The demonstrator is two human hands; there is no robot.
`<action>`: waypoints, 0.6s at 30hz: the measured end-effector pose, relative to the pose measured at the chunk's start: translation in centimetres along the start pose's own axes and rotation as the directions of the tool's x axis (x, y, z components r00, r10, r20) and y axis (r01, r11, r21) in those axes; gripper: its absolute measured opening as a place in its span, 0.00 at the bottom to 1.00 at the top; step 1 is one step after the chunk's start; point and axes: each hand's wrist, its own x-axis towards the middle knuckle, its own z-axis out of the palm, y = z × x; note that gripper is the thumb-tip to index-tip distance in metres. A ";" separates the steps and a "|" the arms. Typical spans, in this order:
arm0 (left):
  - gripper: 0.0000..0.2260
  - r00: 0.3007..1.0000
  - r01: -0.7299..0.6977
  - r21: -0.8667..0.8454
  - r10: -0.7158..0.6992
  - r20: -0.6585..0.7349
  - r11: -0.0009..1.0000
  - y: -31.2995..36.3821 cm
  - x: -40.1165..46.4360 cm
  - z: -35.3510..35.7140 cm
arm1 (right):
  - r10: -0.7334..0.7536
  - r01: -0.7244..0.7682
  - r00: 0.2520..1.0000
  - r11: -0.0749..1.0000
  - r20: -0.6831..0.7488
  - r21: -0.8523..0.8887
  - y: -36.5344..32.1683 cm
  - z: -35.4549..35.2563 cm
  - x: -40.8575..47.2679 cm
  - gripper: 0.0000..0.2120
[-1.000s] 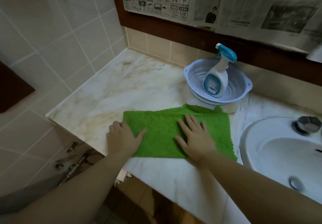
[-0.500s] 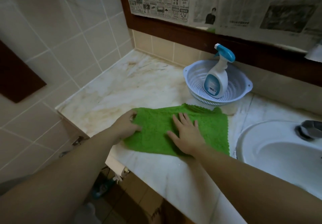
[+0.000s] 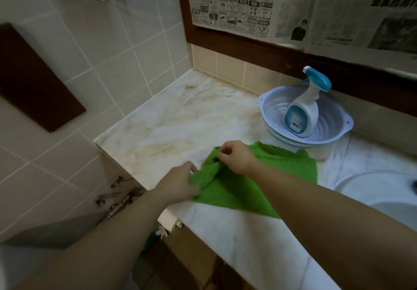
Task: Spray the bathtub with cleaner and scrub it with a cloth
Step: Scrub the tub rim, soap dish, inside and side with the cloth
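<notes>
I have both hands on the green cloth [image 3: 259,181] at centre frame: left hand [image 3: 180,182] and right hand [image 3: 234,157] each pinch its bunched left edge. I judge I'm gathering it; next comes fetching the spray bottle [image 3: 303,111] from the basket [image 3: 334,131], right.

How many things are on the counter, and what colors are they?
Green: 1, the cloth, gripped by both hands, left and right
White: 1, the basket
White and blue: 1, the spray bottle standing in the basket
Total: 3
</notes>
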 end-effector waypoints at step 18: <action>0.23 0.943 -0.284 -0.312 0.323 0.079 0.907 17.7 1.3 10.5 | 0.384 -0.283 0.852 0.910 -0.356 0.303 10.8 -12.9 -8.2 0.04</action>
